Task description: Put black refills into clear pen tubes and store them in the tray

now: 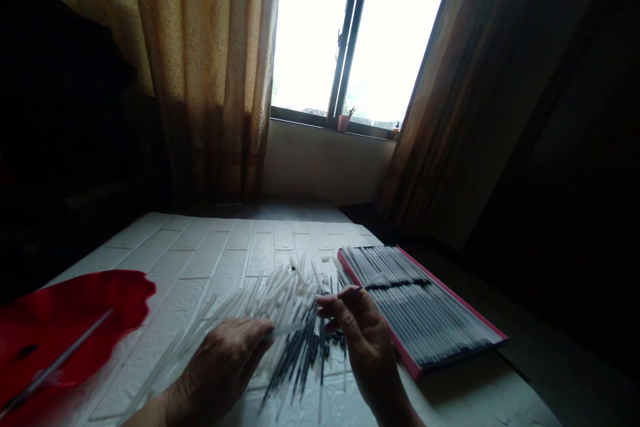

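Above heaped tubes [273,290], left fingers [263,327] pinching blurred tube [290,329], right fingers [346,320] curled, hold unclear, red dish [117,288] cropped.

No lettering, label, number or sign can be read here.

Tbl [200,248]: white top, brick pattern, approx. straight far edge at 12 o'clock, rounded edge at 4. Directly on it, ctr: loose heap, 2 kinds mixed. Whitish translucent tubes [260,295], fanned from the heap's 12 toward 8 o'clock. Dark slim sticks [290,355], mostly on the 6 o'clock side, black ends bunched w/ them. Small white pc [327,259] just off the heap at 1. At 9 o'clock: red dish [131,288], wavy rim, well apart from box. At 3: flat box [409,361], red sides, lying slantwise near heap.
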